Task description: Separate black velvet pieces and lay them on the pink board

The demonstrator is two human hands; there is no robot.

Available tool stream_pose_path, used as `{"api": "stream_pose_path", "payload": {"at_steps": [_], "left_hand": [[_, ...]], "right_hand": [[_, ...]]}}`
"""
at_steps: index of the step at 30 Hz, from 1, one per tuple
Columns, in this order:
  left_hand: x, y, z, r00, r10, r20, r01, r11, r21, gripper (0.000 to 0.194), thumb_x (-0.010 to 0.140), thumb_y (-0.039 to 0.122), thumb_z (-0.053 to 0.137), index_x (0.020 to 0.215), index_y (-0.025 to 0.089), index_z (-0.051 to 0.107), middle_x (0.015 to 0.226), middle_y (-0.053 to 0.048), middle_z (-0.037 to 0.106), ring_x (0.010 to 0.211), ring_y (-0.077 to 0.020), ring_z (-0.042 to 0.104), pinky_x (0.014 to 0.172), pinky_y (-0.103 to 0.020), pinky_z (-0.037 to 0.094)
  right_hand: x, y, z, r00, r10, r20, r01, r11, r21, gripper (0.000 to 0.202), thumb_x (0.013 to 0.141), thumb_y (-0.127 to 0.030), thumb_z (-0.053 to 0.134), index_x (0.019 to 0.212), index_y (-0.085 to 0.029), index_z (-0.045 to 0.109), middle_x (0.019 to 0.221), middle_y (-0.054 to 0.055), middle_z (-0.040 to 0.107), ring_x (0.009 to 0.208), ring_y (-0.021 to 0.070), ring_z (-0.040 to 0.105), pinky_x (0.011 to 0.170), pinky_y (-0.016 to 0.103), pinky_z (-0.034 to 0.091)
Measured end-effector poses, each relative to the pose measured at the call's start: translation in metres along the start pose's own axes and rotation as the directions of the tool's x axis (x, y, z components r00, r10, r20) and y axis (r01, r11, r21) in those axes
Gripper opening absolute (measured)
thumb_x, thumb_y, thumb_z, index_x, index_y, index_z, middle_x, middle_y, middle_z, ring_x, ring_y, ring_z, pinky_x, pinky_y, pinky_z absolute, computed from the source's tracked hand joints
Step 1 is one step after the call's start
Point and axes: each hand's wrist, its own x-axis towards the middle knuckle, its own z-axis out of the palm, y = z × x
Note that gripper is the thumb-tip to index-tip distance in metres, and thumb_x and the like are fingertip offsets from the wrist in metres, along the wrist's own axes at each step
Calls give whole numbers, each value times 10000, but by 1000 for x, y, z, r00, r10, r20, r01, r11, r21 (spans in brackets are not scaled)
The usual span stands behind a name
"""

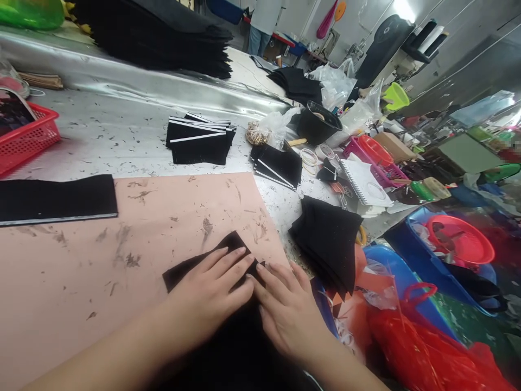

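At the near edge of the desk point(122, 141), two hands press flat on one black fabric piece point(191, 269) lying on a pink mat point(122, 244). The left hand point(211, 293) and right hand point(288, 315) have fingers spread open, gripping nothing, fingertips touching. Three small stacks of black pieces point(199, 141) sit mid-desk; a fourth stack point(329, 244) overhangs the right edge. Arms hide the fabric's near part.

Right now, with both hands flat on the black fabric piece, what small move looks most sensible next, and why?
Probably smooth outward with the left hand and right hand: both press flat on the black fabric piece over the pink board, fingertips meeting mid-piece.
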Motion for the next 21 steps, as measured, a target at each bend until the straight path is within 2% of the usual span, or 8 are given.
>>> {"api": "stream_pose_path", "payload": {"at_steps": [4, 8, 11, 14, 15, 17, 19, 21], "left_hand": [[2, 5, -10, 996, 82, -29, -78, 991, 110, 249, 856, 86, 397, 940, 117, 629, 1016, -86, 662, 993, -232, 568, 915, -375, 399], [1, 5, -15, 994, 92, 50, -99, 981, 169, 267, 833, 71, 435, 1026, 111, 616, 826, -51, 646, 769, -190, 559, 760, -347, 433], [-3, 3, -14, 995, -11, 102, -10, 980, 197, 332, 842, 117, 455, 1151, 167, 565, 921, -47, 635, 847, -198, 541, 810, -363, 411], [-4, 3, -12, 995, -63, 72, 48, 979, 197, 311, 858, 184, 478, 1156, 209, 566, 1017, -43, 624, 962, -216, 518, 895, -389, 369], [-3, 4, -12, 997, -55, 61, 42, 980, 193, 289, 863, 195, 481, 1136, 204, 576, 1031, -42, 624, 983, -217, 514, 906, -386, 362], [-2, 8, -13, 999, -32, 32, 26, 984, 179, 237, 869, 204, 486, 1074, 180, 603, 1028, -41, 631, 985, -207, 519, 907, -369, 364], [-2, 10, -17, 999, -54, 1, 54, 988, 142, 170, 867, 238, 499, 944, 175, 637, 994, -33, 643, 964, -196, 534, 892, -351, 382], [-8, 6, -24, 993, -118, 20, 115, 989, 96, 184, 853, 290, 517, 752, 197, 639, 987, -13, 647, 963, -187, 546, 873, -329, 407]], "right_hand": [[3, -8, 1, 1000, 20, -1, -20, 998, -57, 412, 853, -246, 456, 1259, -199, 504, 1222, 34, 591, 1088, 254, 470, 1056, 474, 107], [8, -5, 6, 997, 55, -60, -56, 998, -13, 382, 869, -277, 459, 1236, -188, 523, 1193, 27, 611, 1082, 256, 477, 1068, 491, 95], [7, 4, 6, 986, 104, -127, -103, 995, 12, 344, 875, -226, 418, 1184, -169, 559, 1165, 58, 619, 1064, 260, 496, 1029, 491, 199], [-3, 11, -4, 949, 226, -221, -202, 972, 124, 306, 873, -199, 368, 1025, -144, 627, 1014, 106, 652, 927, 231, 558, 848, 392, 401], [-8, 12, -8, 943, 279, -181, -242, 949, 200, 304, 877, -209, 352, 924, -150, 646, 894, 97, 661, 820, 205, 578, 740, 337, 438], [-20, 11, -14, 936, 341, 89, -350, 869, 350, 336, 881, -263, 354, 721, -177, 637, 670, 46, 625, 614, 159, 560, 558, 262, 416], [-31, 7, -12, 855, 286, 433, -480, 753, 450, 339, 858, -333, 412, 640, -191, 629, 606, 19, 616, 562, 149, 556, 525, 243, 398], [-41, 3, 0, 757, 171, 630, -593, 583, 554, 283, 793, -411, 508, 738, -189, 675, 744, 40, 679, 713, 188, 613, 644, 260, 445]]}}
